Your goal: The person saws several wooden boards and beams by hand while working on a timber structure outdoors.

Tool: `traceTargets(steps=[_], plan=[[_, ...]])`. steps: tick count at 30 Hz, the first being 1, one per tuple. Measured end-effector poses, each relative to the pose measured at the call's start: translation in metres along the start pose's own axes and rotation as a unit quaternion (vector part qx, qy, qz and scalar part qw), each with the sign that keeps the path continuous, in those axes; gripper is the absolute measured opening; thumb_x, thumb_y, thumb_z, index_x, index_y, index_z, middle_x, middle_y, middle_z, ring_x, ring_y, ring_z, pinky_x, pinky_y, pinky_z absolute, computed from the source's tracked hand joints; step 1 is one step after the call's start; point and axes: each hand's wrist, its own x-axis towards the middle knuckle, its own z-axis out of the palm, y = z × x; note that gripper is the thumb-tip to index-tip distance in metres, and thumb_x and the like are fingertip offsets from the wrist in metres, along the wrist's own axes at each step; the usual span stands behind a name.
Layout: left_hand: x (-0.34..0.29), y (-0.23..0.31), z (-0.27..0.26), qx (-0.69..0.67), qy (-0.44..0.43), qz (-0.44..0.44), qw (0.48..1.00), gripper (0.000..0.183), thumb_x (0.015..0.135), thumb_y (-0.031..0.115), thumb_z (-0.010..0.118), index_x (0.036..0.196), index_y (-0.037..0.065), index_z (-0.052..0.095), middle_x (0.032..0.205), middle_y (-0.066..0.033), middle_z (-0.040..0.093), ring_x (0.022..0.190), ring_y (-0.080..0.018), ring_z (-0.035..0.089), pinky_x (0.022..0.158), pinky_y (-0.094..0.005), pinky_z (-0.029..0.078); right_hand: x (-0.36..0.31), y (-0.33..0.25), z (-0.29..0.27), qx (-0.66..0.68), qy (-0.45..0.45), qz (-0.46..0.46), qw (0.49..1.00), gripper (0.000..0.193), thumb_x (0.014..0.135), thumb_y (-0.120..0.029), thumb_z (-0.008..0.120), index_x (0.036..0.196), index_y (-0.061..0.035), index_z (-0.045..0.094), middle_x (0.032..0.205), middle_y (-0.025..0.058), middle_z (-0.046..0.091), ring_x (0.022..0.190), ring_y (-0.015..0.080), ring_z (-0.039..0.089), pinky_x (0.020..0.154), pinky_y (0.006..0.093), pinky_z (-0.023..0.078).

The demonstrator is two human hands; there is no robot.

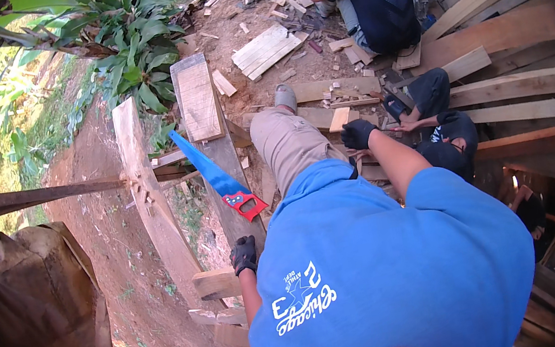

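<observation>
My right hand (358, 134), in a black glove, is closed at the near edge of a small pale wood block (339, 119); the palm side is hidden. My left hand (243, 255), also gloved, rests low on a long wooden plank (223, 156), its fingers curled against the wood. On this plank, beyond my left hand, lies a handsaw with a blue blade (204, 161) and a red handle (245, 204). A shorter board (198, 103) sits at the plank's far end.
A person in a dark shirt (378, 4) crouches at the far right; another in dark clothes (449, 144) sits nearer. Stacked boards (516, 87) line the right. A rough plank (153, 206) and brown tarp (31, 303) stand left. Scraps (266, 51) litter the dirt.
</observation>
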Motion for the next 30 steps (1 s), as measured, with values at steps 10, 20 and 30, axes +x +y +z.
traceTargets(steps=[10,20,30], plan=[[-0.035,-0.042,0.031,-0.067,0.094,-0.02,0.993,0.046,0.088,0.058,0.068,0.105,0.017,0.082,0.114,-0.0193,0.079,0.115,-0.0444,0.072,0.099,-0.0531,0.054,0.047,-0.092,0.112,-0.103,-0.014,-0.069,0.992,0.014,0.108,-0.032,0.066,0.101,-0.0198,0.065,0.091,0.0058,0.072,0.08,0.023,0.067,0.069,0.0382,0.054],[-0.017,-0.064,0.046,-0.074,0.058,0.038,0.995,0.043,0.09,0.055,0.068,0.098,0.014,0.078,0.106,-0.0191,0.078,0.108,-0.0456,0.072,0.094,-0.0545,0.053,0.0,-0.021,0.128,-0.905,-0.02,-0.214,0.366,0.04,0.095,-0.041,0.073,0.126,-0.0179,0.077,0.125,0.0195,0.078,0.112,0.0357,0.077,0.094,0.0464,0.061],[-0.008,-0.052,0.046,-0.006,0.046,0.041,0.998,0.037,0.092,0.048,0.069,0.106,0.015,0.076,0.115,-0.0173,0.077,0.112,-0.0448,0.072,0.095,-0.0554,0.056,-0.027,-0.006,0.026,-0.969,-0.031,-0.019,0.245,0.042,0.088,-0.037,0.076,0.127,-0.0207,0.078,0.125,0.0152,0.079,0.117,0.0352,0.076,0.098,0.0471,0.061]])
